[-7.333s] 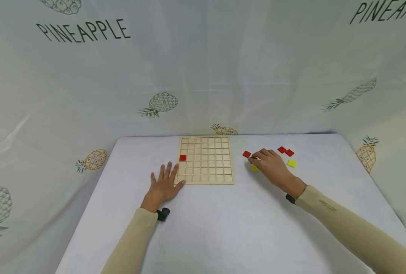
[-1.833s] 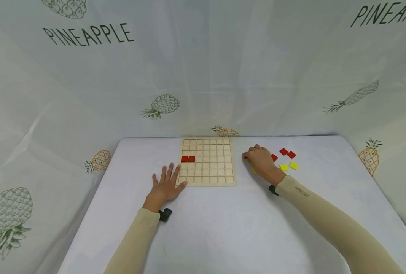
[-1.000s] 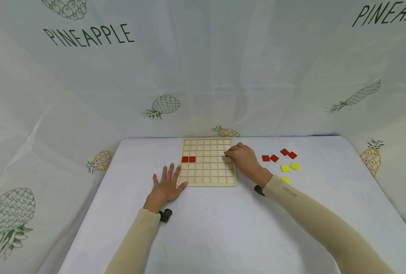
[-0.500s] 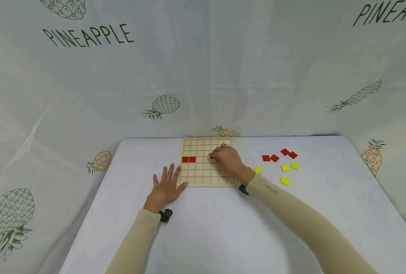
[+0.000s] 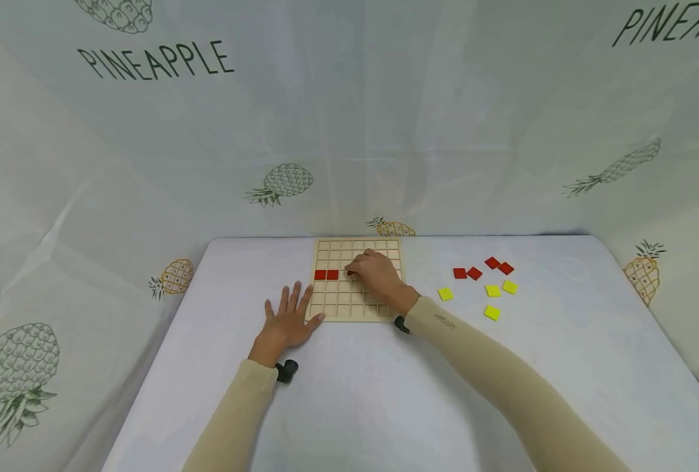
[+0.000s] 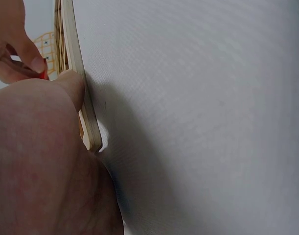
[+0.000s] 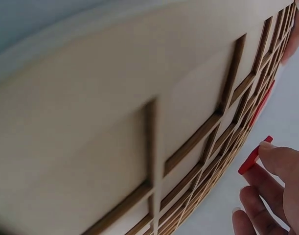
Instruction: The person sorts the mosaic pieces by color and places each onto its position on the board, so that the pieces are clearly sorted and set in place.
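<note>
Mid-frame, the right hand [image 5: 377, 274] pinches a red square tile [image 7: 251, 159] above a beige wooden grid board [image 5: 357, 299] holding two red tiles [image 5: 320, 275]; the spread left hand [image 5: 285, 326] touches it.

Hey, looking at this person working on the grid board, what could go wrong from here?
The right hand pinches a small red tile above the board, not yet in a square, so it might slip or land across a ridge.

Two placed red tiles sit side by side just left of that hand; its fingers could nudge them.

The left hand rests at the board's near left corner; if it shifts, the board may slide.
</note>
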{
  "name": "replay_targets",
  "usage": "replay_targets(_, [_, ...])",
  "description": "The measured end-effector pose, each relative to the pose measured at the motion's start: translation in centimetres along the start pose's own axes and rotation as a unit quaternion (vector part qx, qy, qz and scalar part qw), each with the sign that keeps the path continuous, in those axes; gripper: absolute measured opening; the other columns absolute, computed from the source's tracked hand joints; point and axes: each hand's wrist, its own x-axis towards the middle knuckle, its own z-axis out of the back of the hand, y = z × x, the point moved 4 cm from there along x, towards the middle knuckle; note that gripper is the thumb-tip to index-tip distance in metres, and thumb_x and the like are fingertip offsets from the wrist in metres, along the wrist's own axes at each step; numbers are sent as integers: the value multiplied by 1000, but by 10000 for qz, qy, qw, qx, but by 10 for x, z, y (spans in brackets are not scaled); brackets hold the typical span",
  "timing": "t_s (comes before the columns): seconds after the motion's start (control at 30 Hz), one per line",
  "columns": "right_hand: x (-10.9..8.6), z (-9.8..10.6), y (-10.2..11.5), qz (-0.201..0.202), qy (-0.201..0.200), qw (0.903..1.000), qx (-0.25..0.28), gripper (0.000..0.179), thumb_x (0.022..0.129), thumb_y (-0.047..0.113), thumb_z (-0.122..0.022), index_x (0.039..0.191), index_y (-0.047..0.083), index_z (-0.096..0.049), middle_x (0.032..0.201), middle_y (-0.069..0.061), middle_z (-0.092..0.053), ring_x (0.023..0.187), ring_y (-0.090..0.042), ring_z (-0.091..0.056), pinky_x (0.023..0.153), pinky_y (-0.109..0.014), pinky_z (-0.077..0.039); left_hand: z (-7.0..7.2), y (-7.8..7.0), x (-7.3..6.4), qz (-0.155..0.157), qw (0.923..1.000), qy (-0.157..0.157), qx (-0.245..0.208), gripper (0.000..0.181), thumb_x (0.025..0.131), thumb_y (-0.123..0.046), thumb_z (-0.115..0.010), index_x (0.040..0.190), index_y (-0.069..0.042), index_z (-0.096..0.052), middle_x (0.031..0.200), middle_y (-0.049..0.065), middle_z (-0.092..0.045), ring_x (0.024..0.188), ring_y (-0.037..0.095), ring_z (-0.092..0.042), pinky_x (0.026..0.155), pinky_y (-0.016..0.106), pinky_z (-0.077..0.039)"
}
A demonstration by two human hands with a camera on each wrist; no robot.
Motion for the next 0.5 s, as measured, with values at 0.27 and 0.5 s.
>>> replay_targets(0.27, [11, -9, 5, -124, 279, 9995, 22, 18, 99, 15, -74, 114, 16, -83, 111, 1, -81, 103, -21, -69, 96, -35, -57, 3, -2, -2, 12, 10000, 82, 45, 83, 110, -60, -36, 172, -18, -3, 178, 14, 10, 163, 39, 12, 122, 73, 8])
replay_targets(0.5, [17, -12, 10, -250, 599, 9979, -39, 20, 102, 13, -72, 118, 16, -82, 113, 0, -80, 104, -21, -67, 97, -35, -56, -1, 0, 1, 14, 10000, 7, -3, 83, 109, -60, -39, 172, -17, -5, 178, 15, 9, 163, 40, 11, 122, 75, 7])
